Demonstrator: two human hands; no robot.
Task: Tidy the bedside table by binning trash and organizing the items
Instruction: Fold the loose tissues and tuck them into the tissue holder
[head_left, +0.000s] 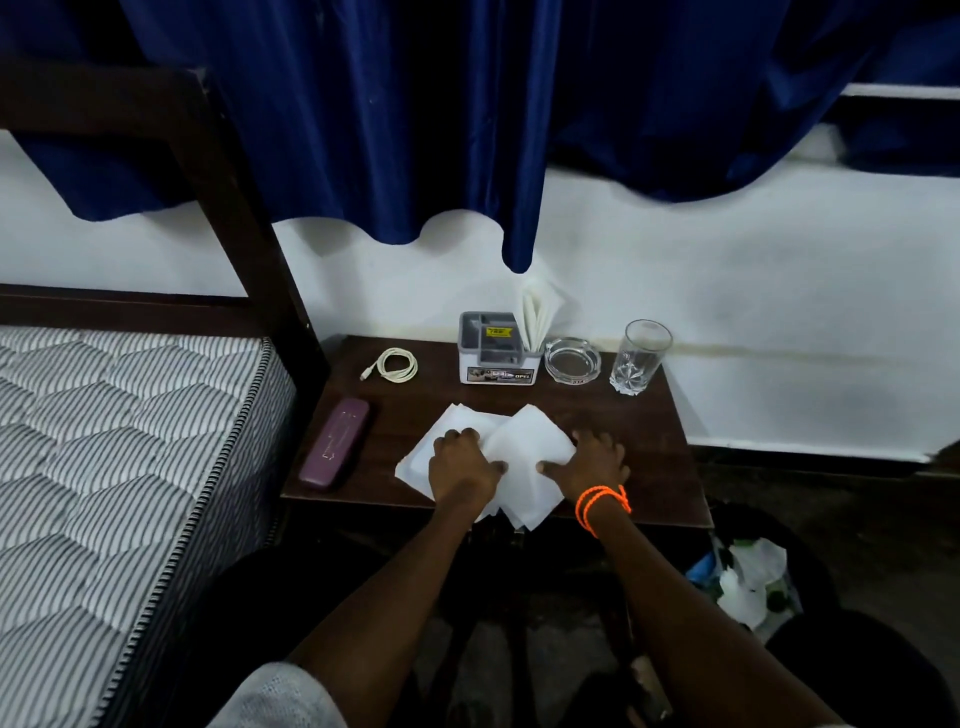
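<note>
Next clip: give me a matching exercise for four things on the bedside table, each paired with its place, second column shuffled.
Things:
1. white cable
2. purple case
3. drinking glass
4. loose napkins

Places:
A. under both hands, at the front edge
B. back right corner, right of the ashtray
C. left edge, beside the mattress
D. coiled at the back left, left of the organizer box

Pairs: 1-D, 2-C, 3-B, 4-A
</note>
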